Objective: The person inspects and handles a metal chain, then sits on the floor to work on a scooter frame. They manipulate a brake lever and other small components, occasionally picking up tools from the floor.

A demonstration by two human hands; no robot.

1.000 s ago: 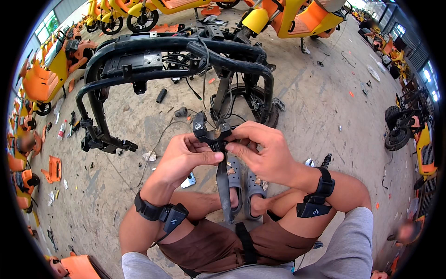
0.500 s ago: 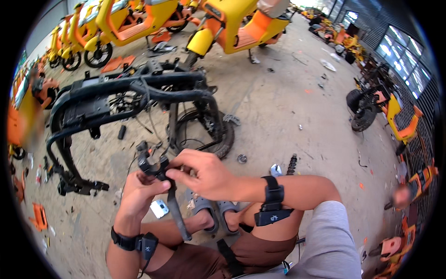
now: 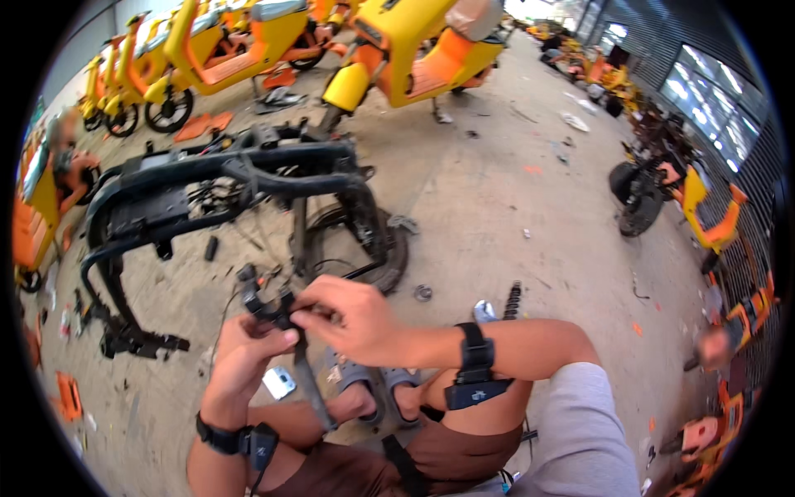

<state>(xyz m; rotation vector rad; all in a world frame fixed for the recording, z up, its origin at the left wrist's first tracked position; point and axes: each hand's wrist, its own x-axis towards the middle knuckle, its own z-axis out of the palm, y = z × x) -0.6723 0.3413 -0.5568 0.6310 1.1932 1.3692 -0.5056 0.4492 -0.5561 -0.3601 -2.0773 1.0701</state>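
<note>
As our view swings rightward, we note the left hand (image 3: pixel 238 352) still gripping and the right hand (image 3: pixel 354 321) still pinching the black, long-bladed, clamp-ended lever (image 3: pixel 305 383), aloft between them over the dusty grey concrete floor (image 3: pixel 480 190), suggesting the same close handwork continues.

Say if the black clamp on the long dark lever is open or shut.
Open: the curved black clamp shows a gap between its ends.

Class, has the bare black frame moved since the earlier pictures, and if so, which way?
No: the black frame keeps its place against the short black cylinder on the floor; only the view has shifted.
</note>
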